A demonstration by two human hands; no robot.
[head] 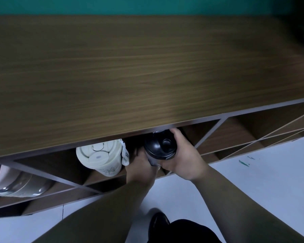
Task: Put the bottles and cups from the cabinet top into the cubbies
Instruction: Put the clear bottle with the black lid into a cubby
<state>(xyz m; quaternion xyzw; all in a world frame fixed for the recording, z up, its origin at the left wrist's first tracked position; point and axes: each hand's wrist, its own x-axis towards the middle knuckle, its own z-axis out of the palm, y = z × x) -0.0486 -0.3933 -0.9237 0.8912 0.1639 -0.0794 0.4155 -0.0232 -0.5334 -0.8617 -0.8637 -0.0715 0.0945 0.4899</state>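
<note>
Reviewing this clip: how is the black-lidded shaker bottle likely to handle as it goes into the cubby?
The black-lidded shaker bottle looks rigid, probably plastic, so fairly light. Both the left hand and right hand grip it, suggesting a smooth, perhaps slippery body. Being round and lying sideways, it may roll in the slanted cubby.

cream cup (102,157) filling left part of cubby, cabinet top (147,67) overhanging, right cubby (235,135) open

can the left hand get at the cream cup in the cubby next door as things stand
Probably not right now. The left hand is under the black bottle, helping the right hand hold it. The cream cup lies close beside it with its lid end facing out and nothing in front, so once freed, likely yes.
</note>
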